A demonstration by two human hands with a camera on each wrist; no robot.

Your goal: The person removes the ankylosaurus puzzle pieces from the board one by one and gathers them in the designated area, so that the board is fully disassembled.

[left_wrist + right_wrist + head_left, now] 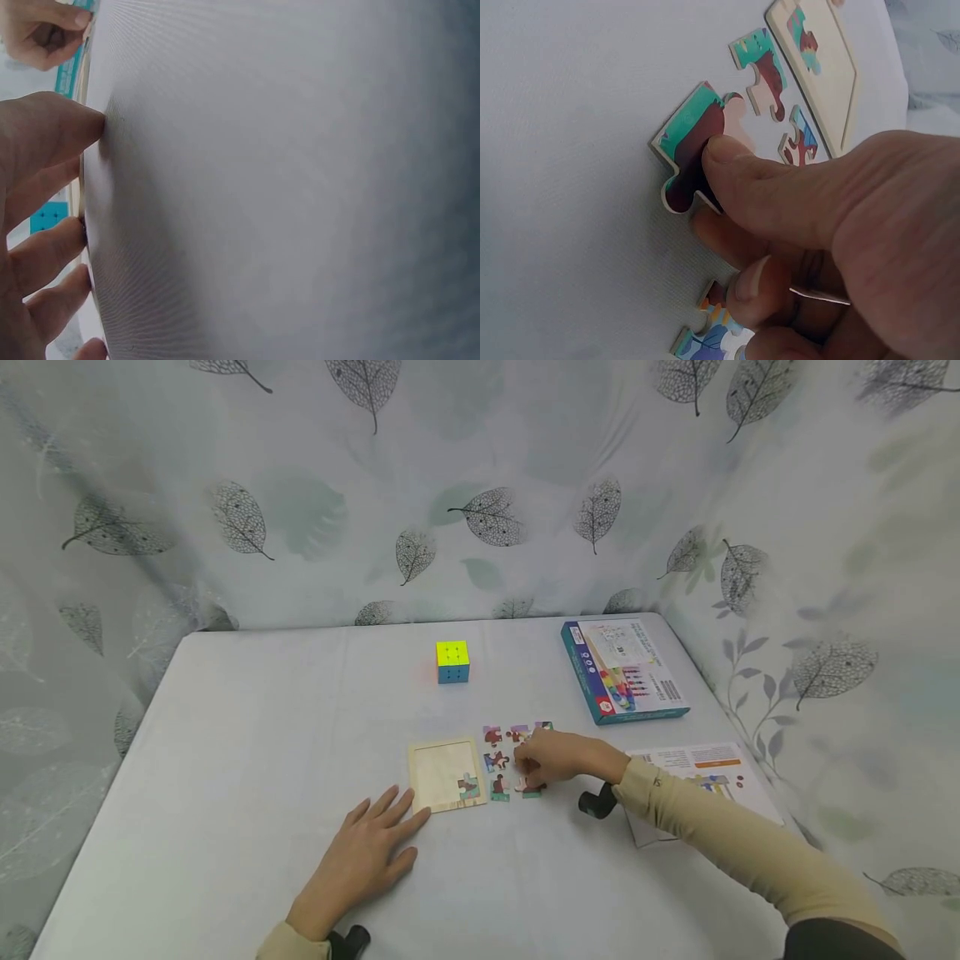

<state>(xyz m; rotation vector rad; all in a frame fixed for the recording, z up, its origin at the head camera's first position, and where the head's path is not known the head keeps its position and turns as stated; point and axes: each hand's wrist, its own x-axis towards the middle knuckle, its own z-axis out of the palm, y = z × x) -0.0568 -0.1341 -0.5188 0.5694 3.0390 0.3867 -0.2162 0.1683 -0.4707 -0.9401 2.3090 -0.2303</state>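
Observation:
My right hand [553,755] pinches a jigsaw puzzle piece [692,142], green and dark brown, its thumb on the printed face and a finger at the lower edge. Several other pieces lie around that hand, among them a green and brown piece [769,71] and a blue and brown one [804,139]. A wooden puzzle tray [431,768] lies to their left, with one piece [468,787] in its lower right corner. My left hand [362,852] rests on the table with fingers spread, fingertips at the tray's lower left corner.
A puzzle cube [453,662], yellow on top and blue in front, stands behind the tray. At the back right lies a teal-edged box [626,668]. A printed sheet or booklet [720,768] is partly under my right forearm. Leaf-patterned curtains [487,518] border the white table.

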